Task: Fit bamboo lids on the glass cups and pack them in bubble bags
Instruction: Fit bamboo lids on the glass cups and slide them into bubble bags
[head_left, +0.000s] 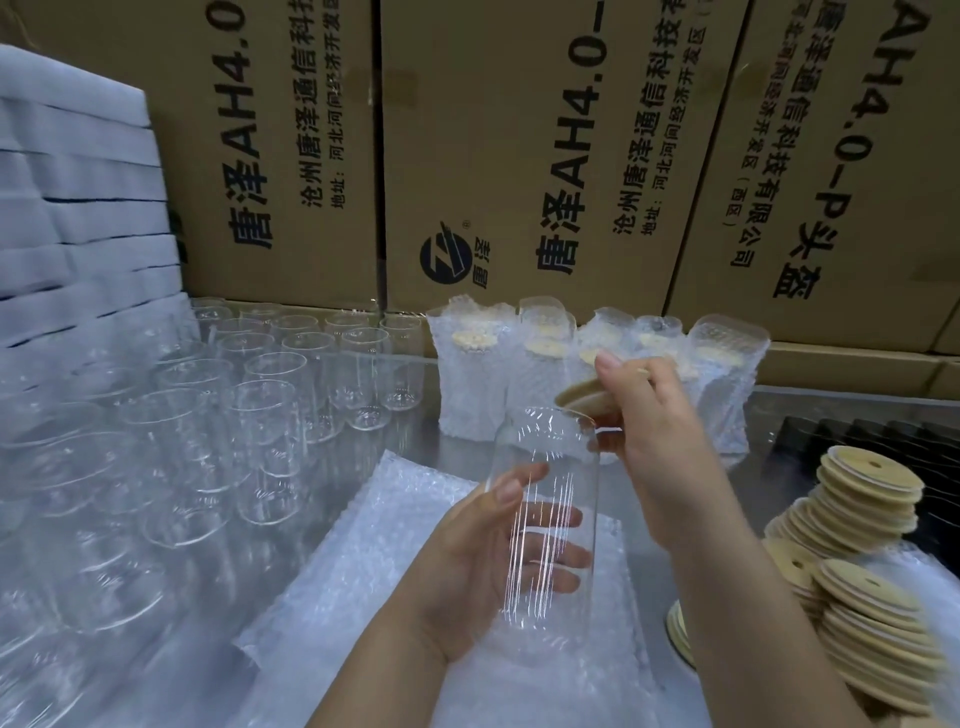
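Hands: left hand (467, 566) wrapped round the side of an upright glass cup (545, 447), held over the near middle of the bench (810, 410); right hand (660, 441) pinching a bamboo lid (582, 397), tilted, at the cup's far rim.
Flat bubble bags (363, 561): piled under the cup.
Empty glass cups (234, 415): rows, left.
Bagged, lidded cups (478, 374): upright row, far middle.
Loose bamboo lids (867, 519): stacks, right.
Printed cartons (519, 156): wall along the far edge.
White foam sheets (78, 208): stack, far left.
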